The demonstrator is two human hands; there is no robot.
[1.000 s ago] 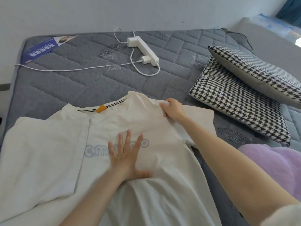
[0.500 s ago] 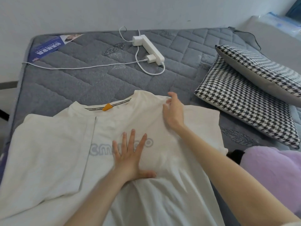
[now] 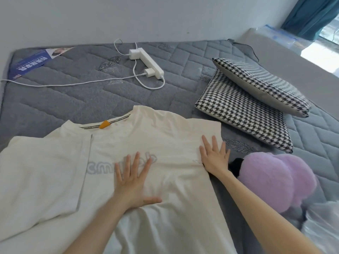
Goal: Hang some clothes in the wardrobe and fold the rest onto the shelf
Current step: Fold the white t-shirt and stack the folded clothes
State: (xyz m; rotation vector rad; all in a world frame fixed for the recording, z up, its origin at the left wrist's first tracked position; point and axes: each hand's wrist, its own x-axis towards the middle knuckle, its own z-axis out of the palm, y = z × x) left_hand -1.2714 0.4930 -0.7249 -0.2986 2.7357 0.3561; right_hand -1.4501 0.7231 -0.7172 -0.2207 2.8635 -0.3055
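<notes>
A cream T-shirt (image 3: pixel 165 136) with an orange neck tag and grey chest lettering lies spread on the grey quilted mattress (image 3: pixel 73 103). Its left side is folded inward over the body. My left hand (image 3: pixel 134 182) presses flat on the chest print, fingers spread. On the shirt's right sleeve edge my right hand (image 3: pixel 214 156) lies flat with straight fingers, partly over the mattress.
A white power strip (image 3: pixel 148 63) with chargers and cables lies at the back of the mattress. Two houndstooth pillows (image 3: pixel 244 110) are stacked to the right. A purple plush item (image 3: pixel 275 178) sits close to my right forearm. A wall runs behind.
My right hand let go of the shoulder fabric and slid right and toward me, flattening on the right sleeve. The left hand stayed pressed on the chest.
</notes>
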